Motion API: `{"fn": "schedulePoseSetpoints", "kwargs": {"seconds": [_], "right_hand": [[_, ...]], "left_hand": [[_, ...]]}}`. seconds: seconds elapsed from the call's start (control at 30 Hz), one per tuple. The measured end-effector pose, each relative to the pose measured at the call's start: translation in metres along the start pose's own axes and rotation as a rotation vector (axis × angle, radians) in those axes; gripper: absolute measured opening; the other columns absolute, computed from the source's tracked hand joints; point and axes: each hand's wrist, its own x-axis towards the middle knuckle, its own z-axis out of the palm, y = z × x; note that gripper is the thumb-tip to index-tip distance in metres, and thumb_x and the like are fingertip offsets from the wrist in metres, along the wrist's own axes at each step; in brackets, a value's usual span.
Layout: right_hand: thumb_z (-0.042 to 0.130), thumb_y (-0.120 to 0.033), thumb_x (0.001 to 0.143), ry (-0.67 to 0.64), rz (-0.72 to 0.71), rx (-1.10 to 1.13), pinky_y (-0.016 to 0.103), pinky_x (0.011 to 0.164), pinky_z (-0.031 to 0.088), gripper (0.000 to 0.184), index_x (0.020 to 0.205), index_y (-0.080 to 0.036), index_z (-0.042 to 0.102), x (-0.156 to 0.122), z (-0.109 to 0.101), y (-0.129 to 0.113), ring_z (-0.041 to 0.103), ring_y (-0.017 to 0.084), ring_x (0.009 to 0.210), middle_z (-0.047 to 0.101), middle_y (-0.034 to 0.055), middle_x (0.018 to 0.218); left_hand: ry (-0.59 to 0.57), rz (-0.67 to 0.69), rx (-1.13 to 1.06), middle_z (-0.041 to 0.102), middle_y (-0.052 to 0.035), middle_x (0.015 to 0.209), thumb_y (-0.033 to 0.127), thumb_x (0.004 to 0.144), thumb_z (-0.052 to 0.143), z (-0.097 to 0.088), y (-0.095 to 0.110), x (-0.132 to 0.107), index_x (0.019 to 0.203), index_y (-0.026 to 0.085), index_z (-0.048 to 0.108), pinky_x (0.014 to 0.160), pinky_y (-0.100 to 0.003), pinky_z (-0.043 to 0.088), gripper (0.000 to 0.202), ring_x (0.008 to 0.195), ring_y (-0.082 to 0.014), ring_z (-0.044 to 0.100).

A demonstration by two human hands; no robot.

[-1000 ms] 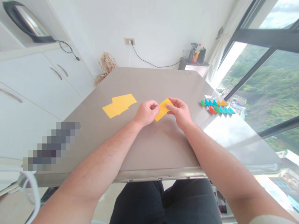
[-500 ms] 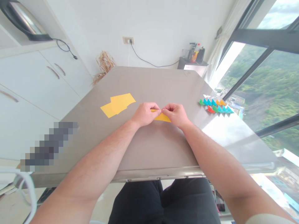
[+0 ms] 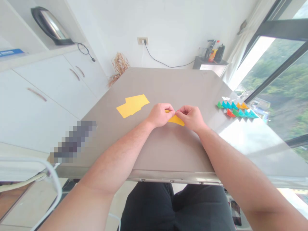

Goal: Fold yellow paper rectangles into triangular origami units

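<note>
A small yellow paper [image 3: 176, 120] is held just above the grey table [image 3: 168, 150], folded between both hands. My left hand [image 3: 160, 115] pinches its left end, fingers closed. My right hand [image 3: 192, 117] pinches it from the right, thumb and forefinger pressed together at the fold. The two hands meet fingertip to fingertip over the paper. Much of the sheet is hidden under my fingers.
Flat yellow sheets [image 3: 132, 105] lie overlapping on the table to the left. A row of small folded paper triangles [image 3: 237, 109] in green, blue, orange and red sits at the right edge. White cabinets [image 3: 48, 93] stand left, a window right.
The yellow paper, held open and tilted a second ago, is now folded down flat between my pinching fingers. The camera view has shifted slightly to the left.
</note>
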Motion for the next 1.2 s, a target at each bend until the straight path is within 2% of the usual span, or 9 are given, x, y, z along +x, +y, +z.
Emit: {"fn": "schedulePoseSetpoints", "kwargs": {"seconds": [0.37, 0.53, 0.63, 0.7, 0.83, 0.93, 1.0, 1.1, 1.2], "right_hand": [[0.070, -0.040, 0.074, 0.072, 0.052, 0.038, 0.028, 0.054, 0.038, 0.022, 0.073, -0.019, 0.073, 0.007, -0.001, 0.005, 0.053, 0.014, 0.058, 0.066, 0.0011, 0.065], [0.070, -0.038, 0.073, 0.103, 0.080, 0.051, 0.028, 0.054, 0.039, 0.019, 0.072, -0.019, 0.073, 0.010, -0.006, 0.006, 0.053, 0.014, 0.058, 0.066, 0.0007, 0.065], [0.070, -0.037, 0.072, 0.129, 0.111, 0.057, 0.029, 0.054, 0.040, 0.018, 0.070, -0.019, 0.072, 0.012, -0.010, 0.008, 0.054, 0.015, 0.059, 0.067, 0.0012, 0.067], [0.070, -0.037, 0.071, 0.123, 0.116, 0.057, 0.029, 0.054, 0.040, 0.018, 0.070, -0.019, 0.072, 0.012, -0.010, 0.008, 0.054, 0.015, 0.059, 0.067, 0.0013, 0.067], [0.069, -0.036, 0.073, 0.052, 0.051, 0.003, 0.028, 0.055, 0.041, 0.018, 0.070, -0.019, 0.073, 0.007, -0.006, 0.005, 0.054, 0.014, 0.059, 0.066, 0.0003, 0.063], [0.070, -0.037, 0.074, 0.018, 0.026, -0.020, 0.028, 0.055, 0.041, 0.019, 0.069, -0.019, 0.074, 0.005, -0.002, 0.002, 0.054, 0.015, 0.059, 0.065, 0.0005, 0.062], [0.071, -0.039, 0.074, 0.002, 0.027, -0.013, 0.028, 0.056, 0.042, 0.020, 0.070, -0.020, 0.075, 0.005, -0.002, 0.002, 0.055, 0.015, 0.060, 0.066, 0.0011, 0.063], [0.073, -0.044, 0.074, -0.033, 0.025, 0.009, 0.028, 0.057, 0.041, 0.025, 0.077, -0.020, 0.079, 0.007, -0.003, 0.005, 0.054, 0.015, 0.061, 0.068, 0.0011, 0.066], [0.069, -0.051, 0.078, -0.072, 0.028, -0.024, 0.028, 0.053, 0.035, 0.032, 0.074, -0.020, 0.076, 0.008, -0.005, 0.008, 0.045, 0.013, 0.056, 0.058, -0.0015, 0.058]], "left_hand": [[0.105, -0.074, -0.056, 0.065, 0.0004, 0.066, 0.034, 0.077, 0.070, -0.003, -0.005, 0.005, 0.073, 0.021, 0.073, 0.061, -0.028, 0.042, 0.014, 0.063, -0.0141, 0.055], [0.212, -0.133, -0.201, 0.068, -0.0012, 0.071, 0.032, 0.074, 0.071, -0.010, -0.015, 0.011, 0.073, 0.020, 0.071, 0.066, -0.030, 0.047, 0.012, 0.067, -0.0156, 0.060], [0.333, -0.198, -0.266, 0.068, -0.0013, 0.072, 0.031, 0.075, 0.068, -0.018, -0.019, 0.015, 0.073, 0.020, 0.069, 0.067, -0.031, 0.049, 0.011, 0.065, -0.0151, 0.060], [0.372, -0.160, -0.243, 0.071, -0.0024, 0.081, 0.032, 0.076, 0.068, -0.021, -0.018, 0.015, 0.079, 0.021, 0.070, 0.072, -0.031, 0.051, 0.012, 0.072, -0.0158, 0.062], [0.155, -0.002, -0.087, 0.075, -0.0040, 0.105, 0.037, 0.076, 0.073, -0.013, -0.010, 0.008, 0.099, 0.023, 0.076, 0.082, -0.032, 0.052, 0.027, 0.090, -0.0187, 0.066], [0.007, 0.019, -0.004, 0.076, -0.0021, 0.088, 0.036, 0.082, 0.066, -0.001, -0.007, 0.003, 0.085, 0.023, 0.077, 0.077, -0.031, 0.050, 0.017, 0.081, -0.0183, 0.066], [-0.007, 0.013, 0.026, 0.074, -0.0009, 0.077, 0.034, 0.084, 0.062, 0.004, -0.007, 0.001, 0.076, 0.023, 0.075, 0.072, -0.031, 0.049, 0.018, 0.075, -0.0182, 0.065], [0.043, 0.007, 0.039, 0.074, -0.0009, 0.075, 0.035, 0.083, 0.061, 0.005, -0.009, 0.001, 0.074, 0.023, 0.073, 0.070, -0.031, 0.047, 0.019, 0.075, -0.0187, 0.065], [0.087, -0.012, 0.028, 0.074, -0.0015, 0.077, 0.036, 0.084, 0.062, 0.003, -0.011, 0.003, 0.074, 0.022, 0.073, 0.069, -0.031, 0.047, 0.020, 0.075, -0.0190, 0.064]]}}
